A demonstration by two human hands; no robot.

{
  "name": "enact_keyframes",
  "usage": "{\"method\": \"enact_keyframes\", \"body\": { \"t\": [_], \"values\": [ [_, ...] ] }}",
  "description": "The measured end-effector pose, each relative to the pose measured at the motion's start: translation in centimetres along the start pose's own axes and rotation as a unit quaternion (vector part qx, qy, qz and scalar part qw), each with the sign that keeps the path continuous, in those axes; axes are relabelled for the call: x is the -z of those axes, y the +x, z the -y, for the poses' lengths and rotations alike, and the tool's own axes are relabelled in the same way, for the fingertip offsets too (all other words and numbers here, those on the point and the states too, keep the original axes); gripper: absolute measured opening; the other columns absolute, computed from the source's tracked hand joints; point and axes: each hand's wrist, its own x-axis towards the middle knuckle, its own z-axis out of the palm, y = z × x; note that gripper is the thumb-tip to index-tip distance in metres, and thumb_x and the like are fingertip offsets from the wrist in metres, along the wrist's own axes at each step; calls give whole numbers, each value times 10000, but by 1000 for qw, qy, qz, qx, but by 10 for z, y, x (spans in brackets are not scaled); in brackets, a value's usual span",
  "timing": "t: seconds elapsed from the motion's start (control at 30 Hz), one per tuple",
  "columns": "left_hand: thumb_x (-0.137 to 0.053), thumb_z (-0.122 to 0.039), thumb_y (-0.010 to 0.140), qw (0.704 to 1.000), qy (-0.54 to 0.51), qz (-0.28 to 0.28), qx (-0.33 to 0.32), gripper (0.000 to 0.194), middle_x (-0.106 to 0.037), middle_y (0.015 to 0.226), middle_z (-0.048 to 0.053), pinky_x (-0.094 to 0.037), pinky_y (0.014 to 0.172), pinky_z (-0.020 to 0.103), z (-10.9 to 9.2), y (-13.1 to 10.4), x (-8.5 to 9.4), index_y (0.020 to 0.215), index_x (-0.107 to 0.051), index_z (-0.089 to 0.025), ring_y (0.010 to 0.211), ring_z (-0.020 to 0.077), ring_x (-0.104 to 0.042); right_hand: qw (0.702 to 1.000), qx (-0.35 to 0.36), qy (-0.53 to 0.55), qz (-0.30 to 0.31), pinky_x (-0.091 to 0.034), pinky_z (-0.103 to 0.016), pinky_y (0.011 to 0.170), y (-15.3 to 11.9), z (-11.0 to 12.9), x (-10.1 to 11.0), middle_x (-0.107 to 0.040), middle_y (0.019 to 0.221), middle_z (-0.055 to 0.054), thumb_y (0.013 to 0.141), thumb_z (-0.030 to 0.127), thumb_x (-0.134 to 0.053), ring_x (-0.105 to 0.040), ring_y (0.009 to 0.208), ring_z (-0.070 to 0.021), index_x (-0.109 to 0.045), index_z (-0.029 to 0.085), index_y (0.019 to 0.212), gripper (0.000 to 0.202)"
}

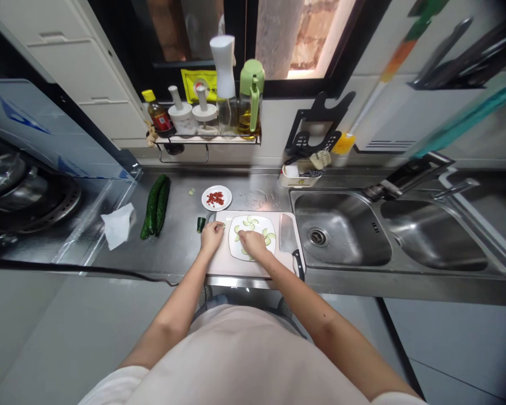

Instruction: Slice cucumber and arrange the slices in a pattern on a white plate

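Note:
A white square plate [231, 251] lies on the pale cutting board [217, 268], with thin cucumber slices [270, 235] set out on it in small fan-like groups. My right hand [253, 244] is over the plate, its fingertips pinched at a cucumber slice [236, 229] near the left side. Just left of the plate, my left hand [211, 238] is closed, a bit of pale green cucumber showing at its fingertips. A kitchen knife [287, 232] rests on the board's right side, black handle toward me. A dark green cucumber end [200, 224] sits beside the board.
A small white dish [206, 203] of chopped red pieces stands behind the board. Farther left are whole cucumbers [155, 206] and a white paper towel [118, 226]. On the right is a double sink [341, 225]. A rack of seasoning bottles [206, 138] hangs on the wall.

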Motion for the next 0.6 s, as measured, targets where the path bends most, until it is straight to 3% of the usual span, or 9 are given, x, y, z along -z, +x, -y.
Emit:
{"method": "enact_keyframes", "body": {
  "t": [0.13,0.33,0.6],
  "values": [
    [-531,-253,830,1000,-5,4,-24,245,-616,868,51,-429,777,261,-3,-7,0,1007,-692,-202,803,169,-580,1000,8,-10,-7,-370,-268,715,-1,3,-3,-684,1006,-93,952,309,-344,-615,919,-204,-585,215,1106,301],
    [-533,-300,855,988,32,82,-125,250,-578,922,52,-425,777,264,-23,-9,-9,1030,-702,-240,872,172,-560,1000,-11,-20,-14,-387,-294,746,0,5,-7,-682,998,-118,967,355,-310,-624,928,-218,-578,195,1136,355],
    [-549,-327,856,979,121,98,-134,240,-558,953,59,-415,781,283,-28,-7,-15,1029,-700,-259,943,194,-530,1000,-10,-26,-9,-397,-285,743,2,4,-11,-686,984,-105,971,362,-299,-631,922,-212,-564,211,1184,371]
  ]
}}
